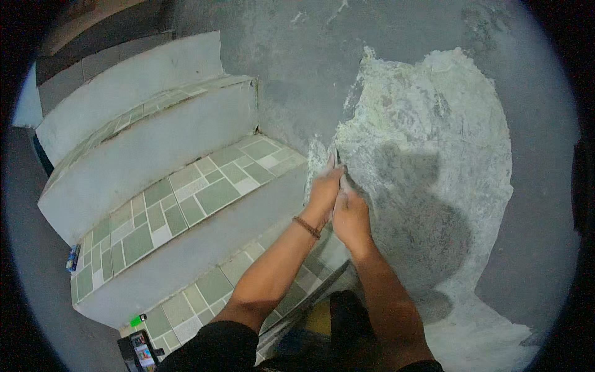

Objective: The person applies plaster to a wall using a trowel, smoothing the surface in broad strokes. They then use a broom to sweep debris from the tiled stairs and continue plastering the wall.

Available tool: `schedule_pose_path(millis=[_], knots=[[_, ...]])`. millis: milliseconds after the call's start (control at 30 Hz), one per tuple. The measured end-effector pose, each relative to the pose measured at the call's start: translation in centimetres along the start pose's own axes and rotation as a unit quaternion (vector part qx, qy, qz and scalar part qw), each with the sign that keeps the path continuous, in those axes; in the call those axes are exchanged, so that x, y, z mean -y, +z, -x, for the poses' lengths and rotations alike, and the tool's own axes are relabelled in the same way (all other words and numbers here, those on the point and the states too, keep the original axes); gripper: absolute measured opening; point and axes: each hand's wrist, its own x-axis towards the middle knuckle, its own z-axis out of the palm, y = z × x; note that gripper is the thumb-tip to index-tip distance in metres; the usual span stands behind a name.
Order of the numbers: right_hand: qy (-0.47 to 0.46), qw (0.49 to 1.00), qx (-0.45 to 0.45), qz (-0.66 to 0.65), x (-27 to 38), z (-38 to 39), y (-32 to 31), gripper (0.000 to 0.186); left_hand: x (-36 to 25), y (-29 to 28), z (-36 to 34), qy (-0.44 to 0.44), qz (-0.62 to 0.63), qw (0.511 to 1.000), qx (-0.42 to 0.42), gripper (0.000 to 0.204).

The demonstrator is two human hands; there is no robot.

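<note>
Both my hands are together in front of the wall, closed round a slim scraper, mostly hidden by the fingers. Its thin dark tip shows above them, near the left edge of a pale rough patch where the wall's grey coat is gone. My left hand, with a brown bead bracelet at the wrist, is higher up with fingers stretched along the tool. Just below and to its right, my right hand wraps round the handle end. Pale dust coats the fingers.
Curved steps with green and cream tiles rise on the left against the grey wall. A phone in a dark case, a small green lighter-like item and a blue packet lie on them. My shadow falls across the patch.
</note>
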Motion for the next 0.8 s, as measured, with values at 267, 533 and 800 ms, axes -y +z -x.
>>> schedule_pose_path(millis=[267,533,800], knots=[[-0.023,1.000,-0.015,-0.012,0.0,0.9,-0.3,0.053,-1.9,0.4,1.2,-0.012,-0.039,0.999,0.015,0.062],[-0.035,0.999,-0.022,-0.013,0.1,0.7,-0.5,0.054,-1.9,0.2,0.4,0.030,-0.039,0.999,0.003,0.061],[-0.033,0.999,-0.038,-0.012,-0.3,0.2,-0.4,0.051,-3.2,0.3,0.2,-0.008,-0.104,0.994,0.021,0.064]])
